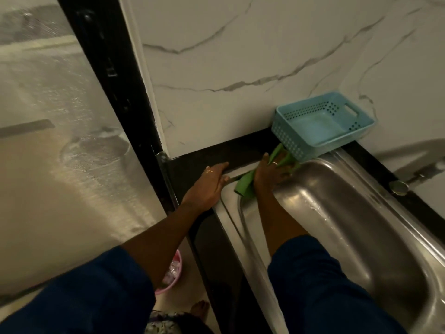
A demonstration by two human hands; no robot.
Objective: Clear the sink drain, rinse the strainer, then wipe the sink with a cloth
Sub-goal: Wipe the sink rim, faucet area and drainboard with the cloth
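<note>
Green cloth (one) under flat right hand; flat left hand on counter.

Head camera, close, down over sink

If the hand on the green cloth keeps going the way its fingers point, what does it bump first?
Probably the blue basket. The right hand presses the green cloth on the sink rim, and the basket's near corner sits just past its fingers, though depth is unclear.

right hand presses green cloth on sink corner; left hand flat on counter
</note>
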